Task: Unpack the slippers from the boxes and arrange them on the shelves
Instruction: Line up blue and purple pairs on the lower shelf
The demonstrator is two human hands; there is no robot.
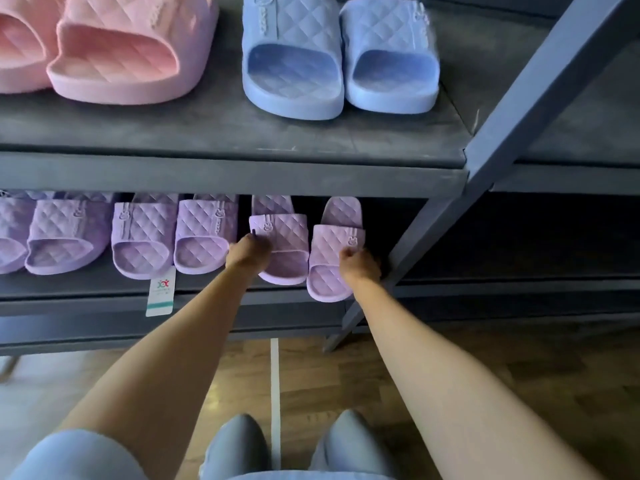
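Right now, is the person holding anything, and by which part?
Yes, the rightmost lilac pair: the left hand grips the left slipper at its strap's front edge, the right hand grips the right slipper likewise.

Reading as a shoe shop, or the stockroom behind one. Grey metal shelving unit (242, 174) with a steel upright (519, 116) is carrying only slippers. One quilted model is repeating in colour blocks. Pink slippers (121, 53) and blue slippers (294, 57) are sitting in pairs on the upper shelf. Lilac slippers (145, 237) are lining up in a row of pairs on the lower shelf. All are pointing toes toward the front edge, display style. A paper hang tag (161, 292) with a printed logo and teal band is dangling from one lilac slipper over the shelf edge. Wood-look floor (450, 358) is showing a pale tape line (274, 375) running toward the unit.
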